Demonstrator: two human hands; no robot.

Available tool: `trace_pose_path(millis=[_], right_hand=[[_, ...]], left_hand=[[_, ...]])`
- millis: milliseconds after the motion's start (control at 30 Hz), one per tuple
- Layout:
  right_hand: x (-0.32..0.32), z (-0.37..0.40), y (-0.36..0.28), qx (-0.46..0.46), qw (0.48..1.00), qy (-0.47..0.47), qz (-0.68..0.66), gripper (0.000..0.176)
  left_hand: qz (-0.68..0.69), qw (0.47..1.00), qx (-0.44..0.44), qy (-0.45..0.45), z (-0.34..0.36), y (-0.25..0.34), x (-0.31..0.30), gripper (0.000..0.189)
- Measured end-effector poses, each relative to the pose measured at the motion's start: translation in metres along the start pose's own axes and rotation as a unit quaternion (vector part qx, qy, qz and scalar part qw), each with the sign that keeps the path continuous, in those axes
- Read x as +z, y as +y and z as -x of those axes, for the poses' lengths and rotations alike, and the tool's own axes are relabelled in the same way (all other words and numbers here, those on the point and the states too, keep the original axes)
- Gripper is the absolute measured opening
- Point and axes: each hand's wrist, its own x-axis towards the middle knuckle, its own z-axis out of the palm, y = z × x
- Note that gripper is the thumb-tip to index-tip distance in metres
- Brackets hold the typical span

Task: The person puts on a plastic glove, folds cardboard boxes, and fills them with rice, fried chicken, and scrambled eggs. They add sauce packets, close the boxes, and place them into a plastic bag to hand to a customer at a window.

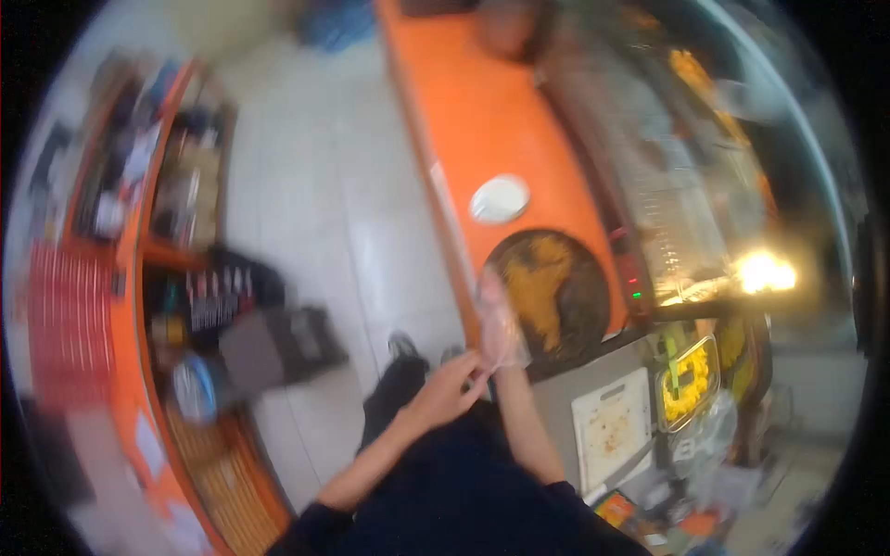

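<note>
A clear plastic glove (502, 335) covers my right hand (498, 320), which is held over the near left edge of a dark round board (589, 320). My left hand (450, 391) pinches the glove's cuff at the right wrist. The fingers of my right hand are blurred inside the plastic. On the round board lies a flat brownish-orange food piece (540, 287). Just beyond the board, a small white dish (500, 198) rests on the orange counter (473, 111).
A lit glass display case (658, 185) runs along the right. Nearer are a stained white cutting board (613, 426) and a tray of yellow pieces (689, 385). Orange shelving (130, 324) with a grey box (278, 350) stands left, across the tiled floor (315, 204).
</note>
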Motion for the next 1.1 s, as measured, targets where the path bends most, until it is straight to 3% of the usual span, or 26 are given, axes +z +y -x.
trace_pose_path(millis=[33, 67, 100, 167, 267, 400, 500, 567, 633, 700, 733, 833, 900, 967, 1033, 1100], right_hand=[[-0.017, 0.010, 0.012, -0.029, 0.995, -0.042, 0.083, 0.064], [-0.002, 0.022, -0.002, 0.053, 0.997, 0.013, 0.052, 0.059], [-0.011, 0.033, 0.013, 0.067, 0.996, 0.028, -0.059, 0.054], [-0.018, 0.060, 0.028, 0.108, 0.993, 0.032, -0.035, 0.052], [-0.067, 0.093, 0.076, 0.252, 0.960, 0.067, 0.101, 0.054], [-0.116, 0.177, 0.106, 0.269, 0.931, 0.087, 0.232, 0.052], [-0.128, 0.248, 0.117, 0.272, 0.861, 0.041, 0.429, 0.053], [-0.158, 0.295, 0.152, 0.303, 0.886, 0.099, 0.337, 0.044], [-0.153, 0.327, 0.178, 0.340, 0.803, 0.070, 0.485, 0.036], [-0.116, 0.342, 0.174, 0.285, 0.773, -0.001, 0.566, 0.032], [-0.095, 0.342, 0.173, 0.252, 0.755, -0.037, 0.604, 0.030], [-0.071, 0.330, 0.194, 0.203, 0.800, -0.006, 0.564, 0.030], [-0.085, 0.307, 0.235, 0.138, 0.860, 0.021, 0.491, 0.033], [-0.041, 0.241, 0.232, 0.123, 0.782, -0.008, 0.612, 0.035], [-0.032, 0.173, 0.246, 0.089, 0.755, -0.031, 0.649, 0.037], [-0.056, 0.104, 0.281, 0.031, 0.770, -0.006, 0.637, 0.040]], left_hand=[[0.012, 1.000, -0.002, -0.004, 0.010, -0.002, -0.004, 0.010], [0.028, 0.999, -0.020, -0.027, 0.017, -0.002, -0.010, 0.012], [0.040, 0.998, -0.026, -0.032, 0.028, -0.009, -0.012, 0.011], [0.027, 0.999, 0.003, -0.034, 0.057, -0.031, -0.006, 0.011], [0.042, 0.981, -0.056, -0.182, 0.095, -0.040, -0.024, 0.012], [0.010, 0.985, -0.124, -0.122, 0.151, -0.065, -0.053, 0.016], [0.026, 0.979, -0.189, -0.073, 0.198, -0.096, -0.089, 0.016], [0.082, 0.970, -0.226, -0.026, 0.234, -0.126, -0.110, 0.018], [0.040, 0.957, -0.285, -0.030, 0.286, -0.185, -0.109, 0.020], [0.061, 0.938, -0.339, -0.032, 0.318, -0.212, -0.127, 0.019], [0.070, 0.929, -0.363, -0.030, 0.324, -0.227, -0.134, 0.018], [0.182, 0.904, -0.384, 0.043, 0.320, -0.296, -0.119, 0.019], [0.202, 0.903, -0.370, 0.085, 0.288, -0.359, -0.088, 0.021], [0.186, 0.907, -0.364, 0.099, 0.243, -0.418, -0.046, 0.022], [0.216, 0.911, -0.330, 0.116, 0.195, -0.488, 0.008, 0.025], [0.216, 0.914, -0.321, 0.119, 0.142, -0.527, 0.044, 0.025]])
